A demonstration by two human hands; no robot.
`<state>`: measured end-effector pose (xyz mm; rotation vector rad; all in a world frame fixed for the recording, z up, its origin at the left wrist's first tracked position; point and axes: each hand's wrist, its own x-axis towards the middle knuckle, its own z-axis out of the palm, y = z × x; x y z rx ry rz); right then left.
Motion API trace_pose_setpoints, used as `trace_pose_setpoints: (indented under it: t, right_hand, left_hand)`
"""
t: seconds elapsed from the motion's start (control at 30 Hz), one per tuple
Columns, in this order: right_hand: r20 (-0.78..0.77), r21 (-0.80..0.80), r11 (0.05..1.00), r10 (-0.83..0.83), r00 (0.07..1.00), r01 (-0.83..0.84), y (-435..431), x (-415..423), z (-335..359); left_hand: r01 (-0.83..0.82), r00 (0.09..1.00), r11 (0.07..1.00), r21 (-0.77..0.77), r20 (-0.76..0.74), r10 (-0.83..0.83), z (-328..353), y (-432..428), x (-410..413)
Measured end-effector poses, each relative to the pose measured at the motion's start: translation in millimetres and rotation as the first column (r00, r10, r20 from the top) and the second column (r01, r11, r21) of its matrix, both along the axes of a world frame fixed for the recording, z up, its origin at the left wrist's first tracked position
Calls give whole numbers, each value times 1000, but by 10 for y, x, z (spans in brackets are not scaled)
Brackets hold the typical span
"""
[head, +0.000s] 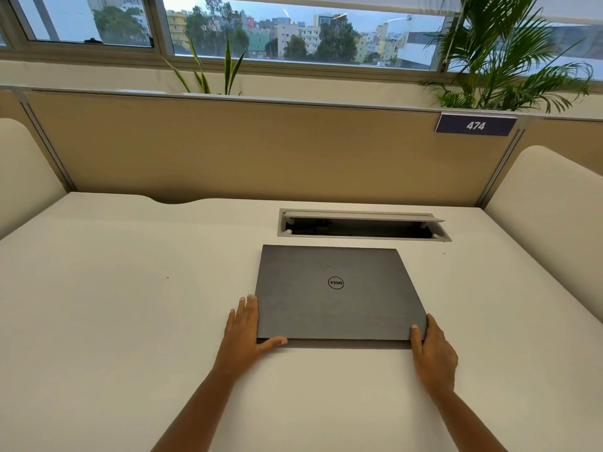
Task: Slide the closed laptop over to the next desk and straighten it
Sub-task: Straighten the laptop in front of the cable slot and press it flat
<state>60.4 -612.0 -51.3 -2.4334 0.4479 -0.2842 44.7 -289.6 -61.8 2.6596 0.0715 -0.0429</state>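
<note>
Between left grip [243,337] and right grip [434,350], closed laptop [339,295].

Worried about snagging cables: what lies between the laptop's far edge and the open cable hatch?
Head view: only a bare strip of desk separates the laptop from the cable hatch.

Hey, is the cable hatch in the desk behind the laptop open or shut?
Open: the cable hatch flap is raised, showing the dark cavity beyond the laptop.
</note>
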Motion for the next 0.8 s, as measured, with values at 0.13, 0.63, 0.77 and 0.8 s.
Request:
trace_pose_setpoints:
  t: [0.13, 0.63, 0.77, 0.8]
  right_hand:
    - [-64, -28, 998, 61, 996, -63, -58, 45, 23]
    - [-204, -290, 879, 329, 922, -378, 298, 179, 112]
    - [-245, -278, 847, 393, 886, -453, 376, 193, 58]
    - [-252, -285, 841, 398, 882, -461, 386, 189, 40]
  left_hand:
    - [33, 999, 989, 147, -38, -28, 144, -48, 9]
    - [65, 997, 976, 206, -49, -56, 210, -858, 198]
    - [66, 996, 969, 239, -74, -50, 156, -951, 180]
    - [64, 996, 967, 245, -75, -47, 139, -966, 173]
